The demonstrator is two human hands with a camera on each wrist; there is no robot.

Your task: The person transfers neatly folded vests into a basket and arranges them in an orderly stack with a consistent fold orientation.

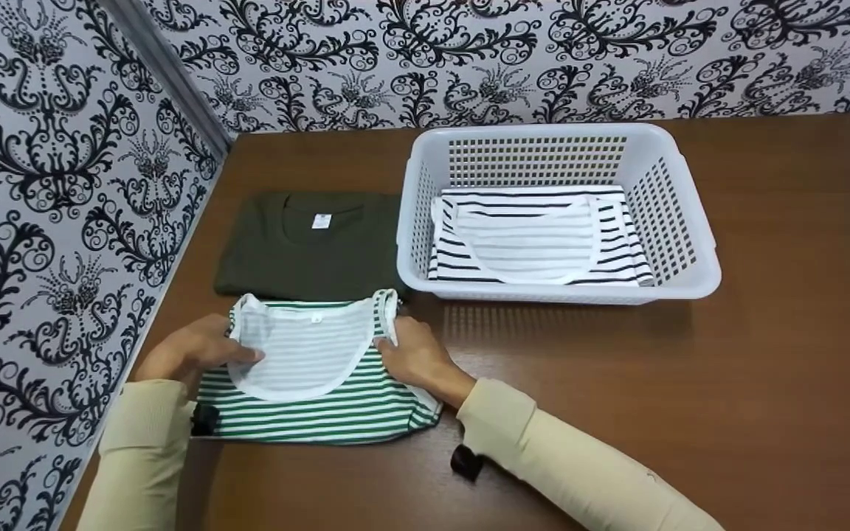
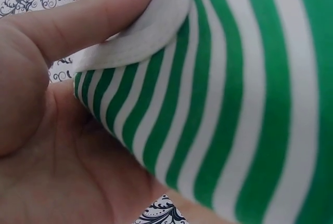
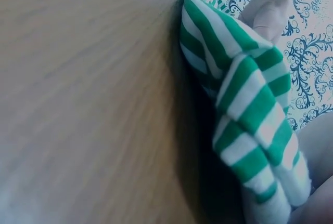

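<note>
A folded green-and-white striped shirt (image 1: 314, 424) with a wide white neckline is held between both hands. My left hand (image 1: 200, 346) grips its left side; in the left wrist view the thumb (image 2: 104, 16) lies over the white neck trim and the other fingers are under the cloth. At the opposite side my right hand (image 1: 421, 358) holds the shoulder edge, thumb on top. The right wrist view shows the shirt's folded side layers (image 3: 255, 109) beside the tabletop, with a dark gap under them; only a bit of the right hand appears there.
Behind the striped shirt lies a folded dark olive shirt (image 1: 307, 251) with a white label. To its right stands a white plastic basket (image 1: 702, 273) holding a folded black-and-white striped shirt (image 1: 536, 243). The brown table (image 1: 580, 383) meets patterned walls (image 1: 49, 169) at the left and back.
</note>
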